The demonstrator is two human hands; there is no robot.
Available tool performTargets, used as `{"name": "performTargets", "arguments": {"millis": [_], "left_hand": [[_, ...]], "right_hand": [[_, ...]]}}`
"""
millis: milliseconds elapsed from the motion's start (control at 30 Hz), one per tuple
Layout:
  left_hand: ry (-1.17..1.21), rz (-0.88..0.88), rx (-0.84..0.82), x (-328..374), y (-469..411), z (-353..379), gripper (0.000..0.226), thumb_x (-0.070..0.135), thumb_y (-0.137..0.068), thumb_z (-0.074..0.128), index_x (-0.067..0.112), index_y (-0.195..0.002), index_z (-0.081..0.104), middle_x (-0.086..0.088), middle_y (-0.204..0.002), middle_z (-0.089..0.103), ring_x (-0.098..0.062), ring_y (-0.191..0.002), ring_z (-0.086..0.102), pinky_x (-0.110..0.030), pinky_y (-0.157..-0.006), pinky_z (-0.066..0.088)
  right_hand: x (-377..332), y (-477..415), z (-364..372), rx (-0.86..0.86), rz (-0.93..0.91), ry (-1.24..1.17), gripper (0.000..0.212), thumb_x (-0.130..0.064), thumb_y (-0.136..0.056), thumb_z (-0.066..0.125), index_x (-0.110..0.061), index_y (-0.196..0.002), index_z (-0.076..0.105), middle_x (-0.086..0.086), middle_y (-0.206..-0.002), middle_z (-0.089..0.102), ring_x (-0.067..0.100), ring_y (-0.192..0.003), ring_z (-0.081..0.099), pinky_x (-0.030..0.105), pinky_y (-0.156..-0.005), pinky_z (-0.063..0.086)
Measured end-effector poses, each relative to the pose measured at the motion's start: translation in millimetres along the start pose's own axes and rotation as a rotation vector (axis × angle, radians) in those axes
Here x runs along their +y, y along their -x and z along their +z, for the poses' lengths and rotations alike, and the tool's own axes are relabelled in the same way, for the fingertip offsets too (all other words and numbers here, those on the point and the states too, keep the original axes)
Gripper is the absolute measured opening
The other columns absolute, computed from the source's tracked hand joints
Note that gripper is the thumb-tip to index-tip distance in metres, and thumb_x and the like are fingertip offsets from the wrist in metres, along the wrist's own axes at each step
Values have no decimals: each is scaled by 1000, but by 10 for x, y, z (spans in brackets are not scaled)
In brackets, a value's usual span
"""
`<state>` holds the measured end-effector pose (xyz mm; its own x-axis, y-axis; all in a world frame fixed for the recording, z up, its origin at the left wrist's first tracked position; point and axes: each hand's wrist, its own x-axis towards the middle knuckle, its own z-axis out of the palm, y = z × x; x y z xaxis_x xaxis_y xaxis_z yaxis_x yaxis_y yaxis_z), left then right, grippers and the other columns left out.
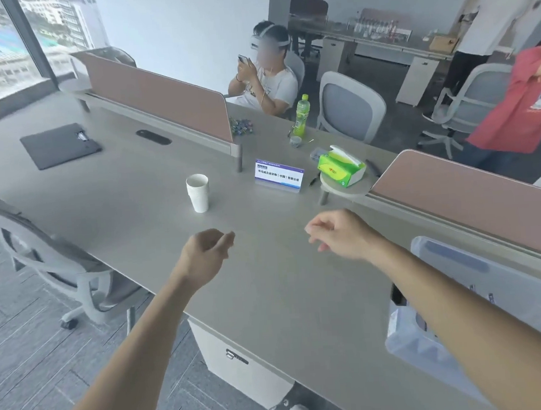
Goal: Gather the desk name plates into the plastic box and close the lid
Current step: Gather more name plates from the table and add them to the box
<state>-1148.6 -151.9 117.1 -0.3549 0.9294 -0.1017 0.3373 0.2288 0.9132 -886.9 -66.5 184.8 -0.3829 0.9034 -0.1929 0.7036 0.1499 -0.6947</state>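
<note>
Name plate (278, 179) stands at 11 o'clock from the nearer right hand (337, 235), 1 o'clock from the left hand (207, 251); both loosely curled, empty.

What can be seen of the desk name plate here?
The desk name plate is a low, wide, clear acrylic-looking holder with a white card, blue-edged, bearing one line of dark characters. It stands upright on the grey desk, apart from the paper cup stack and the green tissue box. Neither the left hand nor the right hand touches it.
</note>
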Motion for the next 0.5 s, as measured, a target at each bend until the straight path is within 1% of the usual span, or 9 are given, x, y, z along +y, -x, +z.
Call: {"name": "performTargets", "arguments": {"millis": [67, 133, 167, 233, 267, 333, 433, 500], "left_hand": [[69, -23, -14, -40, -162, 5, 29, 33, -94, 60, 16, -73, 68, 7, -59, 61, -13, -52, 51, -29, -58, 42], [57, -44, -13, -24, -341, 23, 23, 27, -94, 62, 14, -75, 68, 6, -63, 62, -14, -53, 52, -30, -60, 44], [37, -53, -9, 2, -433, 37, 21, 24, -93, 62, 14, -76, 67, 4, -65, 62, -15, -54, 53, -31, -61, 45], [23, -72, -11, 79, -627, 80, 17, 22, -93, 62, 13, -79, 67, 1, -70, 63, -16, -57, 54, -32, -64, 47], [36, -87, -19, 132, -731, 104, 16, 21, -94, 61, 13, -81, 67, 0, -72, 63, -16, -58, 55, -32, -64, 48], [88, -128, -32, 243, -947, 163, 13, 21, -95, 61, 12, -87, 67, -2, -77, 63, -18, -62, 57, -33, -66, 49], [196, -202, -40, 353, -1271, 276, 14, 25, -95, 61, 12, -96, 68, -4, -84, 64, -21, -69, 60, -34, -69, 50], [296, -271, -54, 377, -1476, 356, 15, 24, -94, 61, 11, -99, 68, -3, -85, 63, -22, -71, 59, -34, -69, 48]], "right_hand": [[98, -172, -25, 38, 33, -127, 17, -27, -92, 59, -18, -81, 69, -5, -75, 72, 13, -61, 66, 33, -68, 52], [181, -356, -32, 91, 77, -220, 24, -25, -91, 60, -15, -70, 63, -3, -60, 59, 15, -53, 53, 29, -61, 47], [222, -453, -32, 112, 103, -276, 28, -26, -91, 61, -16, -64, 58, -2, -57, 51, 15, -52, 47, 27, -57, 44], [330, -681, -39, 103, 154, -452, 35, -26, -90, 62, -21, -58, 50, -4, -56, 43, 16, -51, 38, 27, -53, 37], [381, -806, -51, 79, 178, -567, 35, -25, -91, 62, -21, -58, 49, -4, -56, 43, 16, -51, 37, 27, -53, 34], [486, -1047, -86, 29, 248, -796, 29, -23, -92, 60, -18, -65, 53, -1, -60, 46, 16, -50, 39, 27, -52, 33], [628, -1339, -103, -18, 387, -1098, 25, -22, -94, 57, -13, -71, 59, 0, -60, 52, 16, -50, 44, 26, -52, 37], [723, -1505, -70, -5, 457, -1227, 24, -24, -93, 56, -14, -71, 57, 0, -59, 53, 16, -50, 45, 26, -52, 39]]}}
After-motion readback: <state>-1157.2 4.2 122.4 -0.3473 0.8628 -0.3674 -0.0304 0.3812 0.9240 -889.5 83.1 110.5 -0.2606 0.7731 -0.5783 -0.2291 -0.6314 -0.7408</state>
